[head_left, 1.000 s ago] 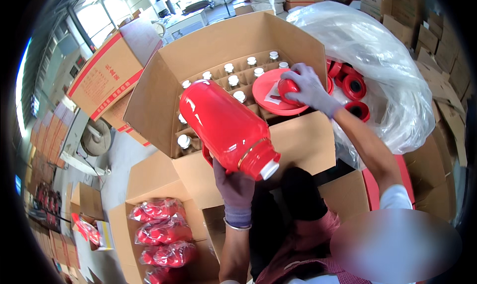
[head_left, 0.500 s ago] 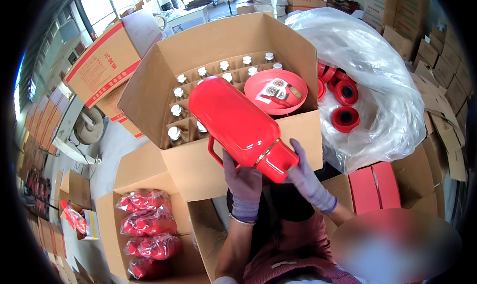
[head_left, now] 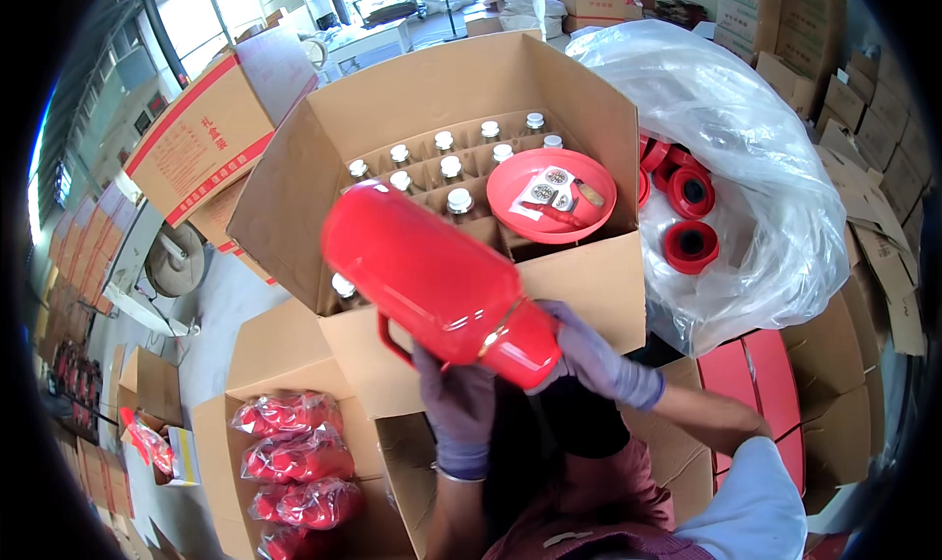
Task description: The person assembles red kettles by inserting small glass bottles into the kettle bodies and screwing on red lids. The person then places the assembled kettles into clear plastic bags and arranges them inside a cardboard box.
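A glossy red thermos flask (head_left: 422, 266) lies tilted across both my hands, its base up to the left and its gold-ringed neck down to the right. My left hand (head_left: 459, 403) is closed on its underside by the handle; some fingers are hidden. My right hand (head_left: 599, 359) is closed around the mouth end. Behind the flask, an open carton (head_left: 378, 374) holds several upright glass bottles with silver-white tops (head_left: 458, 202) between cardboard dividers. A pink-red bowl (head_left: 505, 217) rests over the carton's right part, with round-printed stickers and a wooden-handled tool in it.
Right of the carton, a clear plastic bag (head_left: 756, 276) contains several red ring-shaped parts (head_left: 690, 246). At lower left, an open box (head_left: 221, 462) holds red items in clear wrapping (head_left: 299, 457). Red boxes (head_left: 731, 388) stand near my right arm. Stacked cartons (head_left: 201, 138) are at far left.
The flask has moved left and slightly down with both my hands still on it. My right forearm and sleeve now reach further into view. The surroundings have shifted slightly in the picture.
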{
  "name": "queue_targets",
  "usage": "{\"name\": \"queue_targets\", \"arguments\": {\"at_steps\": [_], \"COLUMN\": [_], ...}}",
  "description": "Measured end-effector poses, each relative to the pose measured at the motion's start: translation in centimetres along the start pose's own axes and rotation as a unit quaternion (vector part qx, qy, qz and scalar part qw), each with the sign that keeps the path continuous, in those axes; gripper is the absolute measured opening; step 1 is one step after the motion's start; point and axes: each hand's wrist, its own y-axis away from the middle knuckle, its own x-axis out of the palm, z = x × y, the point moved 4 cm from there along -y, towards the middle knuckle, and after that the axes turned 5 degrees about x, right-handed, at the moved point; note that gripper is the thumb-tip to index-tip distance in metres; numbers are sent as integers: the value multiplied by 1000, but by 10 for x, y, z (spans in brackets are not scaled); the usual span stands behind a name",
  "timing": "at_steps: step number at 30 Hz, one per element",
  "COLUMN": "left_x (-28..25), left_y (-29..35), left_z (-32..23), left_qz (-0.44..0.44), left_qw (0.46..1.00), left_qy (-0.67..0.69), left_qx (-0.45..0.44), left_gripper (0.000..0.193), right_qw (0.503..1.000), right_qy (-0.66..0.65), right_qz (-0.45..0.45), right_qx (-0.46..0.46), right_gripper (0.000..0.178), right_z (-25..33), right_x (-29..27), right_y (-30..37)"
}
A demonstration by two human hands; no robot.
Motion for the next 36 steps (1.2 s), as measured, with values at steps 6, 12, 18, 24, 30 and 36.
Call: {"name": "queue_targets", "arguments": {"at_steps": [6,12,18,24,30,36], "left_x": [-37,-119,-133,-122,-115,-84], "left_y": [32,59,47,17,22,24], "left_z": [-91,-118,-123,-111,-104,-99], "left_qz": [66,-59,-48,38,116,110], "left_qw": [860,880,894,860,767,789], "left_qy": [-490,-472,-445,-497,-630,-601], "left_qx": [125,19,-10,-107,-38,-66], "left_gripper": [45,33,25,20,21,18], "right_qw": [836,800,987,802,775,921], "right_qy": [534,596,62,342,348,268], "right_qz": [-130,-55,146,292,293,270], "right_qx": [-9,36,-25,-393,-438,-89], "right_gripper": [37,33,22,20,22,25], "right_z": [-33,-65,35,71,85,54], "right_x": [-84,-110,-37,16,11,0], "right_y": [-154,-195,-88,-2,23,27]}}
